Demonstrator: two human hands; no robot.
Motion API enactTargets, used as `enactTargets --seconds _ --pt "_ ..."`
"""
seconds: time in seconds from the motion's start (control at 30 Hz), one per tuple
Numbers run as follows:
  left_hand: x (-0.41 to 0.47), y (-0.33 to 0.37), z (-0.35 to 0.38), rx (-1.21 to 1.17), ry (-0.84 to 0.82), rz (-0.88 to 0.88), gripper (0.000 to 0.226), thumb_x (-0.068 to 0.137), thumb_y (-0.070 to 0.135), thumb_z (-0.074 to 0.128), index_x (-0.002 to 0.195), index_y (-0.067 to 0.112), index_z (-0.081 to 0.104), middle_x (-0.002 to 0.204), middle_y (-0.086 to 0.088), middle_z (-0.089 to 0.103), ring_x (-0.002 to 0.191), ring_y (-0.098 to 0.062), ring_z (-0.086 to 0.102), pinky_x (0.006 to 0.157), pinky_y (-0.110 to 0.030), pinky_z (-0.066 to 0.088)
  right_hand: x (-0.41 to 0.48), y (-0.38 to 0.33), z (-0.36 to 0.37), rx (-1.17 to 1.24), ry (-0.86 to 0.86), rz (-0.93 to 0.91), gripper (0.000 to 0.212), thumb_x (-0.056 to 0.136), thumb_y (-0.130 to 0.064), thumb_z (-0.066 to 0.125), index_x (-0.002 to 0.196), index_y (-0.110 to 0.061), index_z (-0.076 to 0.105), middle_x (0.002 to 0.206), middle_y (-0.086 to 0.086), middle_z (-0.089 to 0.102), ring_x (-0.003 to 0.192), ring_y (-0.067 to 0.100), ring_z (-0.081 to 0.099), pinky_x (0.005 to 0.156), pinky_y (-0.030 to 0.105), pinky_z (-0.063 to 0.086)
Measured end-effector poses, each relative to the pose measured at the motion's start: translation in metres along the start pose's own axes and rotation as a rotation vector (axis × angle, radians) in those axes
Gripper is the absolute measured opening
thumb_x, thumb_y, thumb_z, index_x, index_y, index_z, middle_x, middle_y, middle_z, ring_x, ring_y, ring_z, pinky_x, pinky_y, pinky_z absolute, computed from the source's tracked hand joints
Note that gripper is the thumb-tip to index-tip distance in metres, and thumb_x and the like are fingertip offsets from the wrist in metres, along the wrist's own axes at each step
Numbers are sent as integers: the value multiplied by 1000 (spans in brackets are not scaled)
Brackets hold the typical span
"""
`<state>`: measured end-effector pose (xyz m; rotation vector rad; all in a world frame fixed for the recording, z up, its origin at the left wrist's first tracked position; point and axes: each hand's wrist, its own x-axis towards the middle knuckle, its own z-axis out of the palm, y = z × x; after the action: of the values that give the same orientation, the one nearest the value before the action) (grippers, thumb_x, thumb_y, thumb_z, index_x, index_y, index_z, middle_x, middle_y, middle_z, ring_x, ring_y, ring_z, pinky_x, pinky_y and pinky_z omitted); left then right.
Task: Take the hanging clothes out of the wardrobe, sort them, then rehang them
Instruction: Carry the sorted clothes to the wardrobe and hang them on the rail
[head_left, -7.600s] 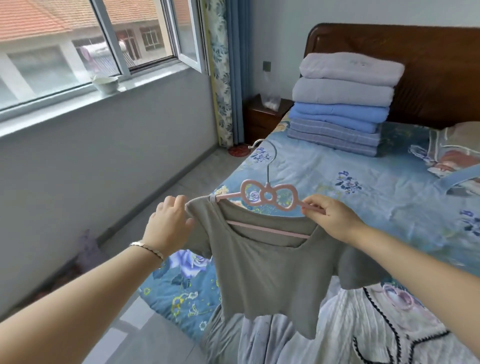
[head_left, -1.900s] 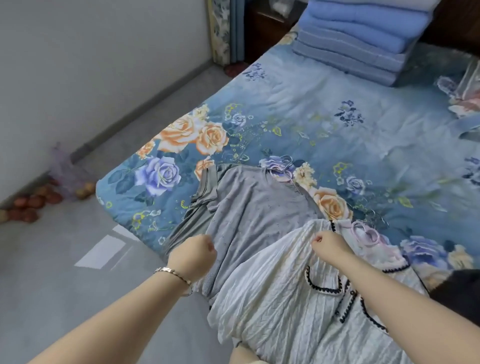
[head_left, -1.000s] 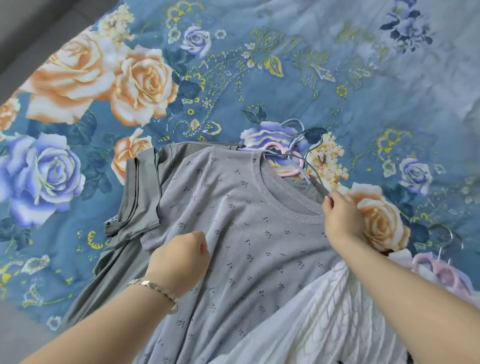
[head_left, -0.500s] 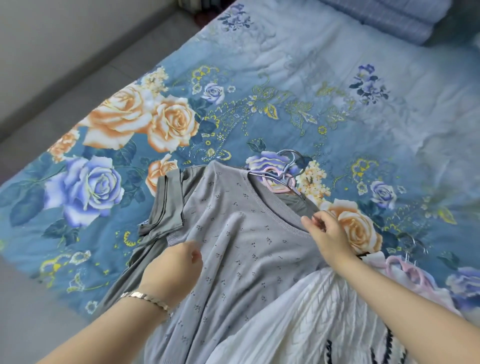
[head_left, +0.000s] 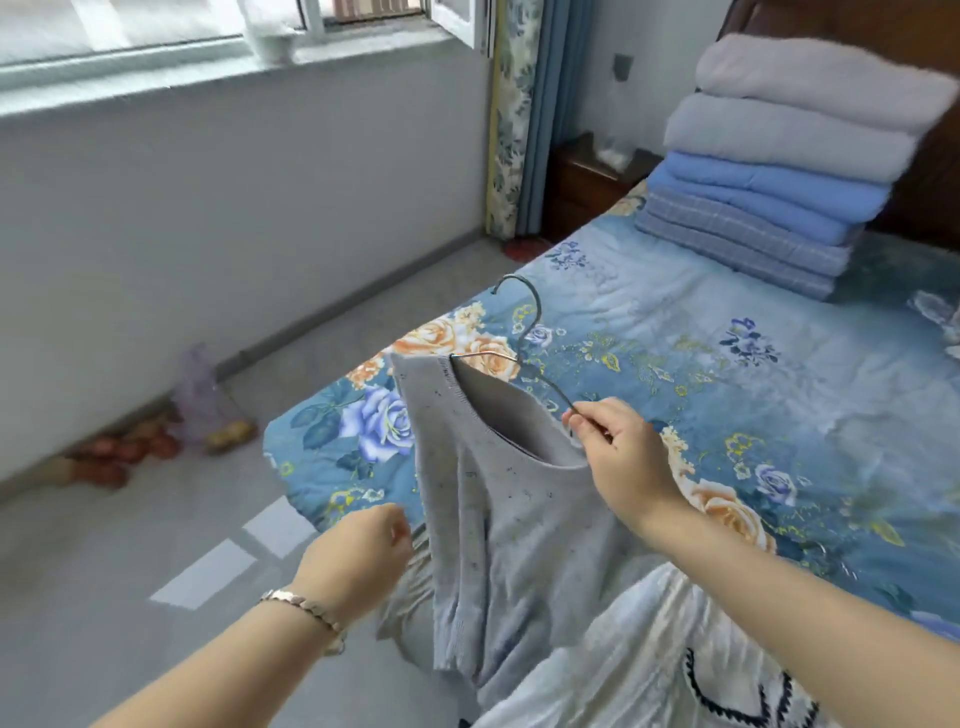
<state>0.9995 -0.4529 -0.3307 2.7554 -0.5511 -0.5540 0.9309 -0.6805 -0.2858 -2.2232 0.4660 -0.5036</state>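
Grey speckled knit top (head_left: 514, 519): hung on a wire hanger (head_left: 525, 338), held up over the near corner of the bed (head_left: 727, 322), its hem trailing onto the garments below; right hand (head_left: 618, 447) pinches the hanger's right arm between thumb and curled fingers; left hand (head_left: 358, 551), wearing a bracelet (head_left: 306, 610), sits just beside the top's left edge with fingers curled, and whether it grips cloth cannot be told; white ribbed garment with dark trim (head_left: 649, 665) lies at the bed's near edge; stack of folded quilts (head_left: 779, 171) stands against the headboard; wooden bedside cabinet (head_left: 582, 192) stands beside the floral curtain (head_left: 519, 114).
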Motion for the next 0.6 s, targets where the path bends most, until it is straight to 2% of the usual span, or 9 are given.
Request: enactTargets --seconds 0.13,0.23,0.3,0.47,0.6 --pt "-71 -33 -53 2 113 -20 15 92 24 40 85 29 52 104 3 65 98 -20 60 71 -24 41 -25 -109 -5 59 -118 -130 14 89 -5 58 84 -4 71 67 -2 51 66 12 45 62 9 35" --pt "-122 -57 -85 -40 167 -87 16 89 23 42 82 28 55 103 5 66 97 -19 60 77 -26 46 -44 -182 -6 65 -363 -196 27 90 -10 56 66 -22 56 58 -8 53 53 0 47 57 13 34" --pt "-157 -72 -101 -69 207 -144 16 88 22 42 79 29 54 101 6 66 96 -19 60 80 -27 48 -57 -223 -3 28 -503 -232 29 89 -12 56 65 -29 50 55 -11 54 50 -2 49 54 10 37" --pt "-249 -100 -130 -139 350 -321 20 87 20 42 71 30 50 89 7 63 87 -18 60 71 -26 46 -101 -298 15 46 -788 -328 23 88 -10 57 68 -23 54 60 -10 52 55 3 45 53 10 35" --pt "-331 -111 -126 -174 485 -530 18 88 21 43 75 29 51 83 8 58 81 -18 57 66 -24 41 -149 -335 22 135 -954 -441 17 87 -11 57 71 -18 57 60 -6 51 55 5 44 53 14 35"
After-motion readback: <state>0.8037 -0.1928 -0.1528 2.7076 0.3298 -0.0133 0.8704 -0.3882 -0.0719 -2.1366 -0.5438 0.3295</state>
